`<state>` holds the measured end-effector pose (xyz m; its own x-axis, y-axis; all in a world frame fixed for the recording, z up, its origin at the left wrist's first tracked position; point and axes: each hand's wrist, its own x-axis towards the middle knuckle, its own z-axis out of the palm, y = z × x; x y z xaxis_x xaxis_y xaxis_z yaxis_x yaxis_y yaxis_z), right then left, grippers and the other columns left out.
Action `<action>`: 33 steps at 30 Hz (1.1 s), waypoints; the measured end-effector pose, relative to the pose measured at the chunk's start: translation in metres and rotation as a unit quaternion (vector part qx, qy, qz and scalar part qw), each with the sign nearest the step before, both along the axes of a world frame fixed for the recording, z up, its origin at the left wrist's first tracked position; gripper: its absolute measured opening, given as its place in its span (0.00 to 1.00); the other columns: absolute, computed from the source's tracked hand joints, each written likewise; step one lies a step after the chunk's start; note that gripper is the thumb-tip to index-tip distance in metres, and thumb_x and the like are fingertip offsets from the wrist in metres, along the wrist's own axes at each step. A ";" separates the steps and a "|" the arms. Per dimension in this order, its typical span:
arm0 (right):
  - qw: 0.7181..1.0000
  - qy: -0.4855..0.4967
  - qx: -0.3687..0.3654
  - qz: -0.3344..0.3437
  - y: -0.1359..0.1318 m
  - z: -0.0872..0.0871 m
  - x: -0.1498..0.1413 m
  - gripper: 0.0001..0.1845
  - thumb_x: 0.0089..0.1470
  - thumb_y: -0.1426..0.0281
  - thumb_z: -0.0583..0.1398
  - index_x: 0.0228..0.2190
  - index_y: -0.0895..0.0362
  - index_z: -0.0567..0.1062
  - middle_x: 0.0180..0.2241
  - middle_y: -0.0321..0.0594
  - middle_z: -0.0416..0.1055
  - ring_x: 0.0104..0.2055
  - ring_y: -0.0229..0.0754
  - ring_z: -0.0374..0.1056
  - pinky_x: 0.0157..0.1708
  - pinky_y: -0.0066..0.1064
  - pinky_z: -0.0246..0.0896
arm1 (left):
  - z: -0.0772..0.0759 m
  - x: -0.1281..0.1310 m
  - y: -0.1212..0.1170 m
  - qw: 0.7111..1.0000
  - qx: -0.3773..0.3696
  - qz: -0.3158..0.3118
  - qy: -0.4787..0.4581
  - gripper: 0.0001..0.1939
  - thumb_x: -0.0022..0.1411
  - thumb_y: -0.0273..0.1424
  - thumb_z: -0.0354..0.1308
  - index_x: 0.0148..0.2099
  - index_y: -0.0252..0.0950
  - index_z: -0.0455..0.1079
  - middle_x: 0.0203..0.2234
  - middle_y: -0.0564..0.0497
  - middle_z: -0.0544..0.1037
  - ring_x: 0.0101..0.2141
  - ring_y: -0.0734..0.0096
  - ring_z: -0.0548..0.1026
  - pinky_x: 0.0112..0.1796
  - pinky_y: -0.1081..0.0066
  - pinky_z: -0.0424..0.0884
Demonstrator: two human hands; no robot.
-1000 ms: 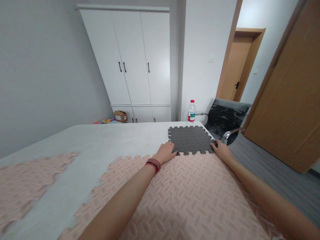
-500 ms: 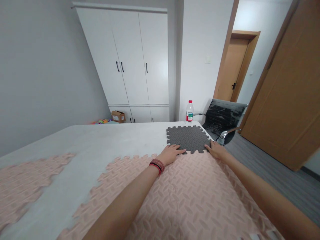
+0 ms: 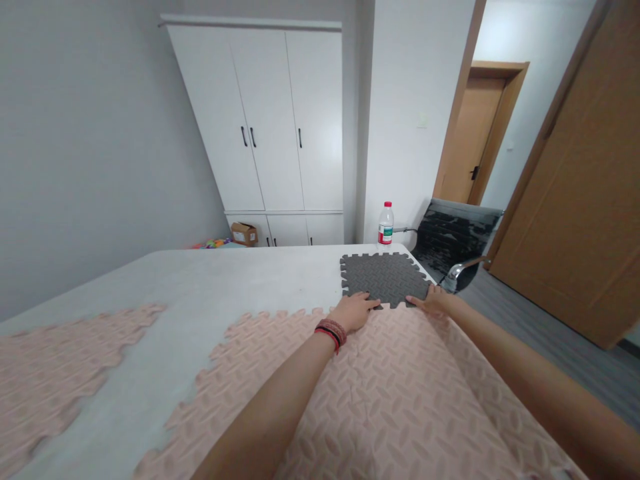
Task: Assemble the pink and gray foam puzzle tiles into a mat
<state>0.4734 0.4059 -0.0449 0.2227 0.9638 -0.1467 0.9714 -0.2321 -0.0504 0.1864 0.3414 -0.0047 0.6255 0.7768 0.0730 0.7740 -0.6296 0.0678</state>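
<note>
A dark grey foam mat tile [image 3: 384,277] with toothed, puzzle-like edges lies flat at the far right of the table. Its near edge meets a large pink foam mat [image 3: 395,387]. My left hand [image 3: 354,311], with bracelets at the wrist, rests palm down over the seam, fingers stretched onto the grey tile's near left part. At the tile's near right corner is my right hand [image 3: 434,300]. Its thumb reaches left along the seam, spread from the fingers, which lie by the table's right edge. Both hands partly hide the joint between the mats.
Another pink foam mat [image 3: 65,360] lies apart at the left on the white table [image 3: 250,277]. Behind the grey tile stands a clear bottle [image 3: 385,223] with a red cap. A black chair [image 3: 450,233] is close to the table's right edge; a white wardrobe [image 3: 270,120] stands beyond.
The view has shifted slightly, moving everything a little to the right. My right thumb has slid left along the seam relative to the tile. Both hands remain at the grey tile's near edge.
</note>
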 end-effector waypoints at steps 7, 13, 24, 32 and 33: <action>0.999 -0.011 -0.031 -0.021 0.010 -0.009 -0.001 0.67 0.41 0.34 0.50 0.64 0.73 0.40 0.65 0.63 0.38 0.67 0.63 0.34 0.63 0.51 0.37 | -0.004 -0.004 0.001 1.000 0.001 0.003 -0.008 0.22 0.68 0.35 0.39 0.63 0.50 0.56 0.60 0.47 0.63 0.60 0.59 0.60 0.53 0.53 0.64; 0.999 0.001 -0.038 -0.006 0.008 -0.006 0.004 0.66 0.42 0.35 0.50 0.64 0.73 0.42 0.65 0.62 0.39 0.67 0.60 0.37 0.64 0.45 0.38 | -0.011 0.000 -0.003 1.000 0.016 0.023 -0.012 0.22 0.69 0.33 0.40 0.63 0.49 0.55 0.60 0.47 0.62 0.60 0.58 0.59 0.52 0.51 0.64; 1.000 0.018 0.000 -0.008 0.000 -0.011 0.004 0.64 0.44 0.33 0.43 0.64 0.72 0.41 0.66 0.61 0.38 0.67 0.56 0.36 0.63 0.46 0.39 | 0.012 -0.024 -0.058 0.998 -0.009 0.046 -0.049 0.21 0.62 0.25 0.48 0.56 0.42 0.65 0.50 0.47 0.74 0.49 0.63 0.71 0.53 0.59 0.62; 0.998 0.051 0.022 0.001 0.007 -0.021 0.013 0.65 0.43 0.33 0.42 0.63 0.75 0.43 0.65 0.60 0.41 0.67 0.58 0.38 0.64 0.45 0.38 | 0.039 -0.269 -0.108 0.943 -0.041 0.296 -0.146 0.25 0.57 0.40 0.50 0.54 0.35 0.67 0.54 0.44 0.72 0.52 0.61 0.70 0.52 0.68 0.62; 0.998 0.055 0.031 0.004 0.007 -0.023 0.014 0.65 0.43 0.33 0.43 0.63 0.75 0.43 0.65 0.60 0.41 0.67 0.58 0.38 0.64 0.44 0.38 | 0.044 -0.304 -0.121 0.924 -0.030 0.344 -0.162 0.25 0.56 0.42 0.50 0.52 0.35 0.68 0.54 0.44 0.72 0.49 0.61 0.72 0.51 0.67 0.63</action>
